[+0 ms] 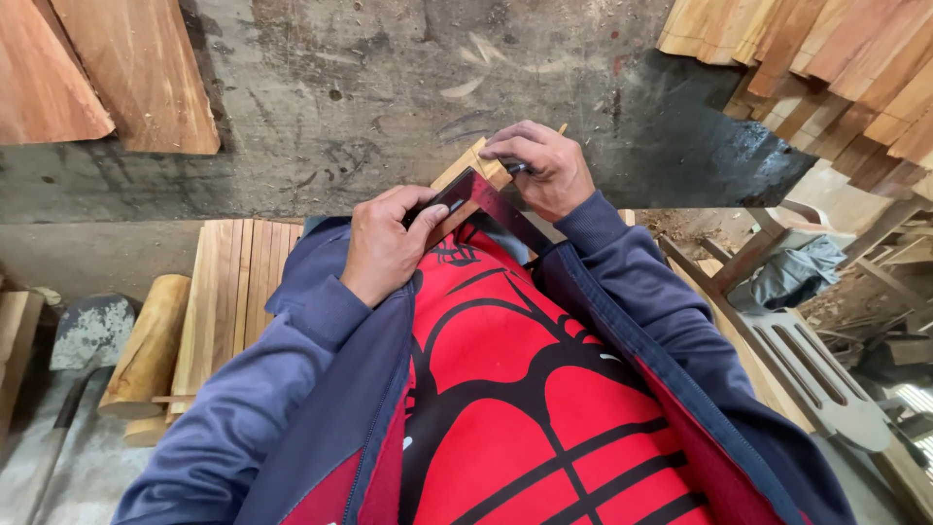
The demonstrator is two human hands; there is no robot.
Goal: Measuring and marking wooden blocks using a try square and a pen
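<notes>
A red-and-black shirt (525,408) is filling the lower frame; above it, the left hand (384,243) is pressing a dark metal square (486,199) while the right hand (544,165) is pinching a dark tool (518,167) against the wooden piece (476,165).

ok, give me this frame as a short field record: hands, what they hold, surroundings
left hand: presses a dark metal square against the wood
right hand: fingers closed on a small dark tool, kind unclear, at the wooden strip
wooden strip: light, held at chest height
left of person: slatted wooden panel, log
upper corners: stacked planks
right: wooden chair frame
floor: concrete
</notes>
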